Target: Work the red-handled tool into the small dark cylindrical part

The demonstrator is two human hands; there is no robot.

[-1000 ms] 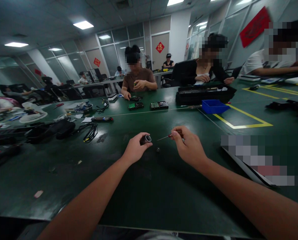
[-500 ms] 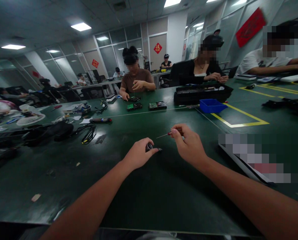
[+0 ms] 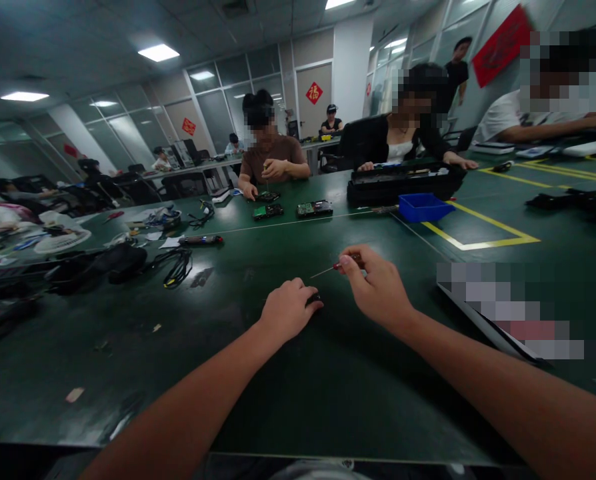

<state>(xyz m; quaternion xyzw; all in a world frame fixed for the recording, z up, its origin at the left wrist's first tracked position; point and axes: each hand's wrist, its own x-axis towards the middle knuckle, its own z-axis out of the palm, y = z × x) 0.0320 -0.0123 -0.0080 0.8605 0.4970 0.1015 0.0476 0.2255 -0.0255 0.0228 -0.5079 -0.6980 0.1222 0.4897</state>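
My right hand is closed around the red handle of a thin screwdriver. The bare metal shaft points left, toward my other hand. Just left of the tip, my left hand curls its fingers and thumb over a small dark object. Most of that piece is hidden by the fingers, so its kind cannot be made out. Both hands are over the green table, apart from each other.
Farther off are circuit-board devices, a blue bin and a long black case. Coiled black cable and a handheld tool lie left; a blurred-out flat object lies right. Co-workers sit across the table.
My left hand has shifted slightly right and turned over, covering more of the dark object. The screwdriver has barely moved. Across the table, one co-worker's hands have parted and reached to the black case.
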